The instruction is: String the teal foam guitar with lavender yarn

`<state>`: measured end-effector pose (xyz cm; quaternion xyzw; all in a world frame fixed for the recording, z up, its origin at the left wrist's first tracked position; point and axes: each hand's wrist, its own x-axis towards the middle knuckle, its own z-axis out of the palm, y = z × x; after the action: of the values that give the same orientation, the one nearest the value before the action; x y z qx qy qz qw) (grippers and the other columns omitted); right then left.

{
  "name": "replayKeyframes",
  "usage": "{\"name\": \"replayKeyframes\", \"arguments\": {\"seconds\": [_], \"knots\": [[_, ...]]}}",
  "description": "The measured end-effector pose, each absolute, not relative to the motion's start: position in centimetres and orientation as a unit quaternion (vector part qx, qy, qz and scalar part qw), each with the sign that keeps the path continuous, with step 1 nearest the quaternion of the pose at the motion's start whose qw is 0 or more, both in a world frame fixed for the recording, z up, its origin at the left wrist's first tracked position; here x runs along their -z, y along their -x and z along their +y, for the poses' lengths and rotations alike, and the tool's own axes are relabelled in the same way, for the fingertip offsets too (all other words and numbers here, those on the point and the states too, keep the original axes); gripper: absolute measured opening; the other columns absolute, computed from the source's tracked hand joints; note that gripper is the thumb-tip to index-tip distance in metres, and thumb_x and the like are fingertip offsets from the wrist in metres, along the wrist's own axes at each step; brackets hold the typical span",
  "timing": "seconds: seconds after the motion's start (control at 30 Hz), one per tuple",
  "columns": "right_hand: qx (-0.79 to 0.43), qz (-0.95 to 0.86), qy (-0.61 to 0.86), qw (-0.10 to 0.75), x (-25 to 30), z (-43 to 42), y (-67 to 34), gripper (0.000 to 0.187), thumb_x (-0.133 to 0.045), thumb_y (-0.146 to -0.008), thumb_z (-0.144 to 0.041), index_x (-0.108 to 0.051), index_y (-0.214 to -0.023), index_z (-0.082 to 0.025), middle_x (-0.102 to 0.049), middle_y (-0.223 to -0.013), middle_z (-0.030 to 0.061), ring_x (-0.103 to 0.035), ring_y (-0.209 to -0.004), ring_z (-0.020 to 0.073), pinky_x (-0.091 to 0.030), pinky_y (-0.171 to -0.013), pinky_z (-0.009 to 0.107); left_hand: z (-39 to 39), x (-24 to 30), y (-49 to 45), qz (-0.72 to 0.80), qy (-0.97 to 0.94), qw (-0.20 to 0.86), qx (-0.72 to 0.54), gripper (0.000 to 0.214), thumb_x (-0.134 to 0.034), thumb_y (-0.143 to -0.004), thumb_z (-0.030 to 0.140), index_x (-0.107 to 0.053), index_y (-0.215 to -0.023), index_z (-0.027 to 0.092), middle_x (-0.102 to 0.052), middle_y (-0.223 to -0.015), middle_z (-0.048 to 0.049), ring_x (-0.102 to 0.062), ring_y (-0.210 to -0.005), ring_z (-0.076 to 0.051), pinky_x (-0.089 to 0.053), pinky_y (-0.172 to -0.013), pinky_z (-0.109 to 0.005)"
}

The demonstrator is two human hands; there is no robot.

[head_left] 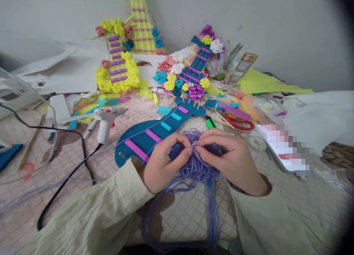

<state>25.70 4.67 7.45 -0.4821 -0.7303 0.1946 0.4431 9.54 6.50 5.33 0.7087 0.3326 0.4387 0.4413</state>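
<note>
A tangled bundle of purple yarn (200, 170) is between my two hands, with long loops hanging down toward me. My left hand (168, 161) pinches the yarn between thumb and forefinger. From the other side, my right hand (229, 157) pinches it too, and the fingertips of both hands nearly meet. Behind them lies a blue guitar-shaped cutout (138, 131) with pink and light blue strips across it and small wooden pegs at its ends. A purple strand runs along the cutout. My left hand covers part of its lower edge.
A white glue gun (104, 128) with a black cord stands at left. Red-handled scissors (239, 122), a green cutter (210, 122), a tape roll (257, 142) and a phone (282, 148) lie at right. Decorated paper guitars, including a yellow one (117, 69), lean at the back among paper scraps.
</note>
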Motion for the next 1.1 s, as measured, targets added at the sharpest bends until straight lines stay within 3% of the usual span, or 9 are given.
{"name": "replayKeyframes", "arguments": {"seconds": [0.33, 0.7, 1.1], "knots": [[-0.176, -0.727, 0.481, 0.457, -7.44, 4.53, -25.43, 0.008, -0.060, -0.071, -0.015, -0.059, -0.069, -0.024, -0.060, -0.072, 0.0000, -0.057, -0.069, 0.0142, -0.046, -0.064, 0.030, 6.31, -4.93, -9.51, 0.318, -0.702, 0.462, -0.439, 0.007, -0.046, -0.084, 0.023, -0.047, -0.081, 0.018, -0.050, -0.077, -0.0020, -0.048, -0.074, -0.014, -0.039, -0.067, -0.027], [-0.151, -0.741, 0.468, 0.457, -7.42, 4.55, -25.29, 0.007, -0.059, -0.072, -0.016, -0.062, -0.071, -0.021, -0.062, -0.073, 0.0012, -0.057, -0.070, 0.0140, -0.046, -0.064, 0.030, 6.38, -5.23, -9.48, 0.328, -0.707, 0.443, -0.443, 0.005, -0.055, -0.079, 0.020, -0.053, -0.082, 0.017, -0.054, -0.075, -0.0003, -0.051, -0.072, -0.012, -0.041, -0.068, -0.025], [-0.228, -0.726, 0.483, 0.434, -7.32, 4.64, -25.45, 0.004, -0.061, -0.071, -0.019, -0.061, -0.075, -0.020, -0.064, -0.078, 0.0022, -0.059, -0.076, 0.0158, -0.047, -0.069, 0.031, 6.51, -4.84, -9.57, 0.329, -0.688, 0.442, -0.471, 0.006, -0.055, -0.079, 0.018, -0.051, -0.083, 0.018, -0.052, -0.076, -0.0009, -0.050, -0.074, -0.013, -0.041, -0.069, -0.027]]}}
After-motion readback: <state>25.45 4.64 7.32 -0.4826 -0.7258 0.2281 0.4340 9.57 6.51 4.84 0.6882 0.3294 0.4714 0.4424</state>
